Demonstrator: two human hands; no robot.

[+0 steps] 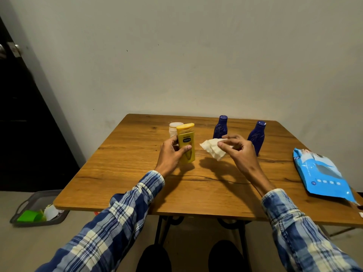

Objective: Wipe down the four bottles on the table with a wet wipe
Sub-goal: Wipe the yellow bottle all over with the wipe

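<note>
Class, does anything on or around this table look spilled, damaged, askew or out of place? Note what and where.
Nothing spilled or toppled: the white bottle, nearer blue bottle and farther blue bottle stand upright. The wipes pack lies askew at the right edge of the table, and a grey tray sits on the floor.

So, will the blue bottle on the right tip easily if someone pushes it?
Probably: the right blue bottle stands upright, tall and slim, so a push near the cap may topple it. Its rounded body would likely roll afterwards.
</note>
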